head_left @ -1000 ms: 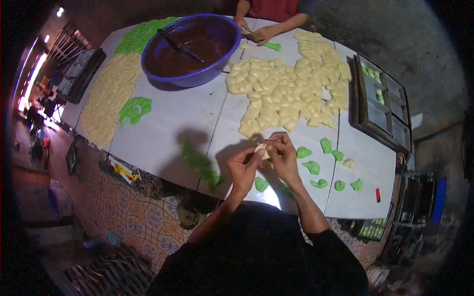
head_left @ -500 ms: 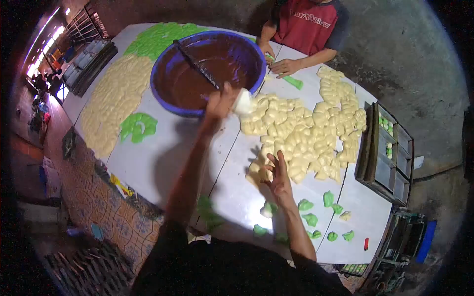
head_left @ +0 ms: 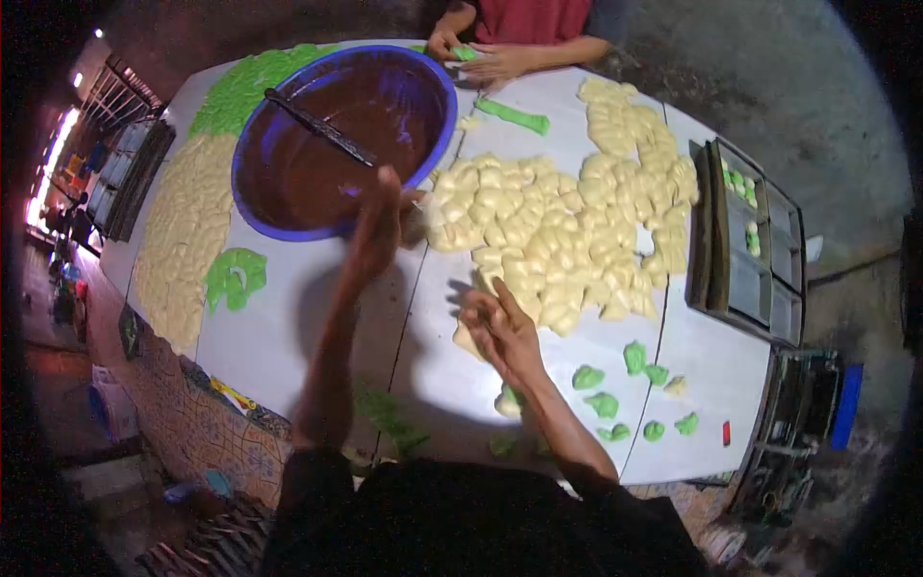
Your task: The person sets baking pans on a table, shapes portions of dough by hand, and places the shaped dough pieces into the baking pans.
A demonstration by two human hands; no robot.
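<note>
My left hand (head_left: 381, 226) is held just right of a blue basin (head_left: 258, 213) with brown stuff inside. Its thumb stands apart from its fingers, and I see nothing in it. A dark stick (head_left: 322, 128) lies across the basin. Open and slightly curled, my right hand (head_left: 507, 337) hovers at the lower edge of a spread of pale cream dough pieces (head_left: 553, 226). Small green dough pieces (head_left: 602, 405) lie to its right. Beneath the right wrist, a cream and green piece (head_left: 508, 401) is partly hidden.
Across the table (head_left: 260, 356), another person's hands (head_left: 500, 63) handle green dough beside a green strip (head_left: 514, 116). Divided trays (head_left: 750, 236) are at right. More cream dough (head_left: 178, 240) and green dough (head_left: 255, 87) cover the left side. A red object (head_left: 727, 434) lies near the right edge.
The pale lump in my left hand is no longer seen there. My right hand has moved left. The view has shifted, and the other person's hands have raised some green dough.
</note>
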